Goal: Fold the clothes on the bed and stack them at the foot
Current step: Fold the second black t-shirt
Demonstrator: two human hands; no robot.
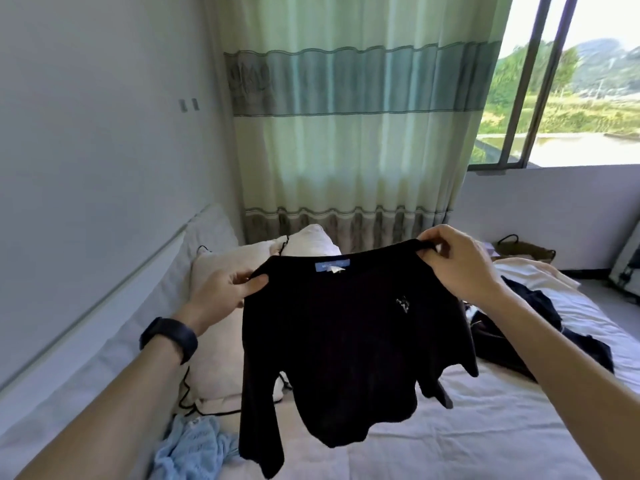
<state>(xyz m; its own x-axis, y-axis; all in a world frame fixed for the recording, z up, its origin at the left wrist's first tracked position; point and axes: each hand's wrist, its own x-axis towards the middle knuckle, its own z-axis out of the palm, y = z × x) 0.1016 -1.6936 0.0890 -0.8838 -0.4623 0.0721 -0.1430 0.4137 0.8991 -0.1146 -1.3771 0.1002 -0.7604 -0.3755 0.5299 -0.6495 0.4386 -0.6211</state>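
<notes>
Black top [349,341] hangs in the air in front of me, above the bed [502,427], not laid down yet. L hand [221,292] pinches its left shoulder, thumb on the front. R hand [457,261] has its fingers [433,237] curled round the right shoulder and sits a bit higher, so the neckline slopes up to the right. Both grips are on the top edge, so the top's long axis drops straight down from them, hem nearest the sheet. Neither hand is nearer; both are on it.

Look: plain black w/ long sleeves. The left sleeve hangs straight, past the hem; the right one is kinked out sideways. Blue label [331,265] inside the neck, small pale emblem [403,304] on the chest, so the front faces me. Cloth is limp; too dark to read the weave, prob. a thin knit.

Next, I'd say: lower it flat onto the bare sheet under the top, hem first, keeping the shoulders spread.

Still unfolded around it: blue knit [194,445] below-left of the top, cream piece [221,362] behind it to the left, dark heap [519,334] right of it.
</notes>
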